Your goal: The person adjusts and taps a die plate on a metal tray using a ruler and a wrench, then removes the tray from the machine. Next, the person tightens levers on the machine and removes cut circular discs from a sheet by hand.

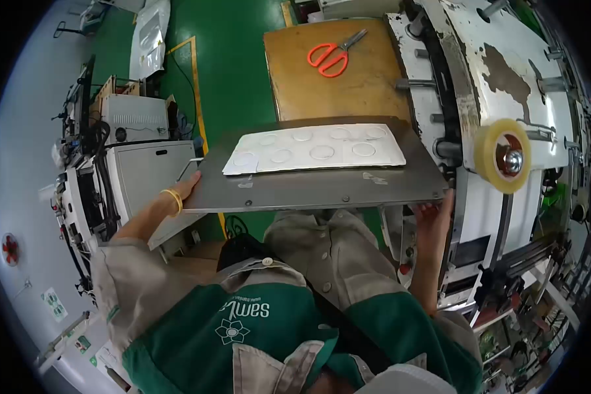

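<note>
At plate (295, 188) edges: left hand (188, 187), right hand (433, 220) | sheet (300, 148) inset | floor (236, 65) beyond

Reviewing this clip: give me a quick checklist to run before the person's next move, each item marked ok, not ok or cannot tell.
1. Left hand on the metal plate: ok, at its left edge.
2. Right hand on the plate: ok, at the near right corner.
3. White slab fully on the plate: ok, no overhang visible.
4. Brown board free of loose tools: not ok, red-handled scissors lie on it.
5. Plate's far side resting on the board: cannot tell, its underside is hidden.
</note>
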`<state>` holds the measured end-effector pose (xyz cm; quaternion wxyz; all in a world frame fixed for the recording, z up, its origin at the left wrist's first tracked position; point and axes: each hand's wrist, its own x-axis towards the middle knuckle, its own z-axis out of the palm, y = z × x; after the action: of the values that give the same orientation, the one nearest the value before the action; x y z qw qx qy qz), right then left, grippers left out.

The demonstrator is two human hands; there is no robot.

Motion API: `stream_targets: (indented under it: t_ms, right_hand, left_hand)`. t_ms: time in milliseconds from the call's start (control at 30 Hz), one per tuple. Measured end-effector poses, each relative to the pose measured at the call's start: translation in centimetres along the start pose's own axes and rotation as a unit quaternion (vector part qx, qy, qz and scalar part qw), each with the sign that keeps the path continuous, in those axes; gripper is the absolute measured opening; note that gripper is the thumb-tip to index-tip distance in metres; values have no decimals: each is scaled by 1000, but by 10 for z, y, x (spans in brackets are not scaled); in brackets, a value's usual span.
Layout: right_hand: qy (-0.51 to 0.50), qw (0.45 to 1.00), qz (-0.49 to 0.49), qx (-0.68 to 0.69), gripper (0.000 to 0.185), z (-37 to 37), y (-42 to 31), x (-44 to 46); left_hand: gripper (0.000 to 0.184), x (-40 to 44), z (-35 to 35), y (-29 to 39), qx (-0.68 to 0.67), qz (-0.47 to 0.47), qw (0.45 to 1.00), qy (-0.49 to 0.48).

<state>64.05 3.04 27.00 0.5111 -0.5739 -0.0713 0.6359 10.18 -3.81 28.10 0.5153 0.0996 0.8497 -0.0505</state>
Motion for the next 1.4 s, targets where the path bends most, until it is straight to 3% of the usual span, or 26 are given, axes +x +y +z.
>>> stream_targets:
  t_ms: [133,200,267,333,400,433,467,533,567,633,667,700,733,767,800,867,900,933,967,1000,1067,1133,1200,1233,1267,1400]
  right_hand:
    - [27,963,-261,59,65,37,8,80]
    - [-14,955,-284,86,65,72,5,115]
    - [-255,875,-412,18,59,56,16,159]
    - [-223,859,-460,2,42,55,29,179]
    - [-162,856,-491,-8,38,67,32,176]
    - [-130,862,-490,-8,40,76,30,169]
    - [-107,864,-491,-20,47,81,27,170]
    - [-112,860,-497,-18,52,84,29,173]
    - [-140,851,-506,-2,50,83,27,180]
    - [-210,825,-522,-55,44,47,25,217]
    - [-177,825,-532,-71,42,59,25,208]
    - [-143,825,-540,-88,39,74,23,197]
    - [-60,822,-551,-131,40,88,24,192]
    - [-233,816,-511,-140,51,43,21,234]
    - [-247,820,-503,-115,55,55,17,229]
    - [-266,831,-484,-65,65,72,6,210]
    - [-177,869,-430,-167,74,63,0,215]
    - [-388,877,-281,-25,77,44,-13,239]
    - [-133,951,-270,-68,77,89,-16,215]
    - [134,955,-241,-109,79,140,-21,183]
    - [64,954,-164,-242,85,146,-24,186]
    - [64,935,-79,-341,89,148,-16,196]
    - [-35,898,-10,-439,93,147,-6,204]
    - [-46,869,22,-492,89,139,6,221]
    - [-134,860,-21,-491,85,147,11,211]
    - [-153,838,29,-522,76,126,48,252]
  left_hand:
    - [56,-8,-37,48,15,-112,989,-95]
    - [55,-9,-52,65,32,-120,985,-120]
    - [55,-11,-60,73,19,-125,987,-103]
    - [59,6,-77,52,-168,-82,965,-184]
    - [62,10,-77,12,-431,-28,866,-253]
    - [70,44,-70,-32,-577,51,751,-317]
    - [71,77,-50,-45,-627,101,729,-256]
    - [73,117,-14,-53,-710,193,666,-123]
    - [74,123,4,-32,-732,156,663,21]
    - [59,164,21,-20,-726,382,572,7]
    - [54,178,29,-19,-707,487,513,4]
    - [50,168,31,-7,-757,440,482,32]
    - [48,172,26,-4,-734,513,444,-39]
    - [48,159,25,4,-743,489,454,-43]
    - [48,146,26,8,-752,463,467,-49]
    - [42,175,23,-15,-685,566,429,-161]
    - [42,166,22,-9,-774,425,467,-45]
    - [45,155,21,-8,-830,263,485,75]
    - [47,123,20,7,-804,214,542,119]
    - [48,96,20,19,-770,160,597,159]
    - [47,139,20,-37,-729,43,667,145]
    - [45,153,25,-55,-672,-43,719,171]
    - [48,169,38,-67,-608,-116,760,200]
    - [51,171,45,-68,-622,-127,745,207]
    - [51,189,49,-84,-611,-126,756,198]
    - [56,229,61,-115,-538,-153,810,179]
